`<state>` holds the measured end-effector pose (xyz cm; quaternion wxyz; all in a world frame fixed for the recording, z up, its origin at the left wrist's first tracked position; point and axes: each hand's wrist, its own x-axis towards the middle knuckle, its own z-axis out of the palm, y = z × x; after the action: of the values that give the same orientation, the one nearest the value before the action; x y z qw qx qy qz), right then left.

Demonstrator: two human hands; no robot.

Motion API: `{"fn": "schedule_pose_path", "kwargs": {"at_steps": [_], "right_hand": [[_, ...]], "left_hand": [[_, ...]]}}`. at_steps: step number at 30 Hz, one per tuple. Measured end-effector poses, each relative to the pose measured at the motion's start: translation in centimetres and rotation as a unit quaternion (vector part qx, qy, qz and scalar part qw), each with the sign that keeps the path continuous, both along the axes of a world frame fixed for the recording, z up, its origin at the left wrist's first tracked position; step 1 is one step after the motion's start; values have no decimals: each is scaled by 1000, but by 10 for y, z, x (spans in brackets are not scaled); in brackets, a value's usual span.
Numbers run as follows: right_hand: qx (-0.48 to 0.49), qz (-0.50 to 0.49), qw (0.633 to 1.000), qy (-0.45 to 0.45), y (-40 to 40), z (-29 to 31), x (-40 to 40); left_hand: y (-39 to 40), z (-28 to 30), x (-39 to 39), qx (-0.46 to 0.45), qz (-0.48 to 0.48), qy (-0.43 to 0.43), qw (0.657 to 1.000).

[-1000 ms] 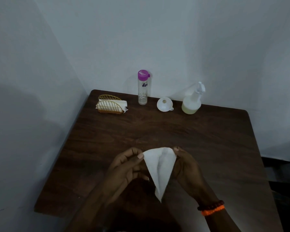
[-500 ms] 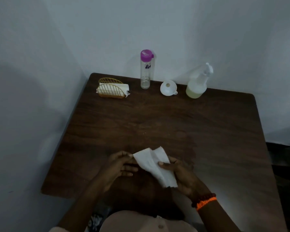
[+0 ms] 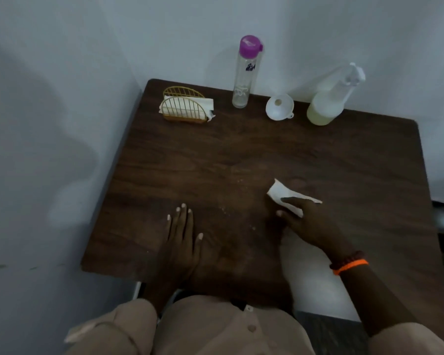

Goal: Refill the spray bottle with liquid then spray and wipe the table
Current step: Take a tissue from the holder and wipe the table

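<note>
Table point(image 3: 241, 155), dark wood in a white-walled corner; right hand point(image 3: 308, 221) presses tissue point(image 3: 283, 194), left hand point(image 3: 182, 239) flat.

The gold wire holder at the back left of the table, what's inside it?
The gold wire holder holds white napkins, standing between its two arched sides, with corners poking out on the right. How many there are cannot be told; the stack's lower edge is hidden behind the wires.
</note>
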<state>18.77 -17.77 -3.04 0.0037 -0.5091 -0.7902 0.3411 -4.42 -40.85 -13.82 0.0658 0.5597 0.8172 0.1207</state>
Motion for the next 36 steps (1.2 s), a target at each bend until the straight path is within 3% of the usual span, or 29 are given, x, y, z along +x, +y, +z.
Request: {"fn": "schedule_pose_path", "kwargs": {"at_steps": [3, 11, 16, 23, 27, 32, 36], "right_hand": [[18, -32, 999, -34, -11, -28, -1], [84, 18, 991, -102, -25, -97, -25], [121, 21, 988, -97, -12, -104, -78], [159, 157, 972, -74, -39, -107, -153], [159, 187, 968, -51, -40, -105, -154], [134, 113, 984, -30, -30, -103, -132], [146, 126, 980, -47, -27, -107, -112]], "left_hand": [[1, 0, 0, 4, 11, -5, 1000], [-1, -10, 0, 36, 15, 7, 999], [1, -15, -3, 22, 24, 1, 999], [1, -18, -4, -4, 27, 11, 1000], [0, -18, -5, 2, 25, 16, 1000], [2, -16, -3, 9, 23, 12, 1000], [3, -12, -3, -8, 28, -4, 1000]]}}
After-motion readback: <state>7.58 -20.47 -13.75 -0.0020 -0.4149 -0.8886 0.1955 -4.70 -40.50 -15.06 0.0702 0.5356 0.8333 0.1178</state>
